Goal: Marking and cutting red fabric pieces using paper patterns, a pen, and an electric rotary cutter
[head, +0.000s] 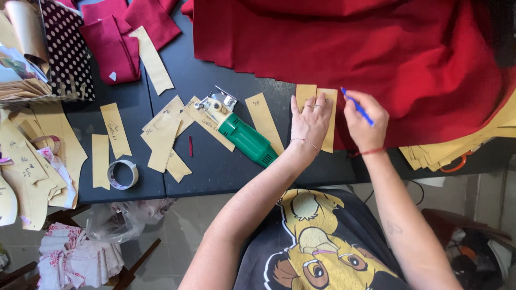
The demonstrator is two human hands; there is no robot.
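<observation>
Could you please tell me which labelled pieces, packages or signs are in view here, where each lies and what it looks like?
Tan paper pattern strip with handwriting: under the left hand, beside the red cloth; the right hand holds a blue pen.
Handwritten tan strip: table's left part, long rectangle.
Handwritten tan strip: right of the green cutter.
No packages, signs or screens.

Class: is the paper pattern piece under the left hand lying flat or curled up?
Flat: the left hand presses the pattern piece down against the red fabric.
</observation>
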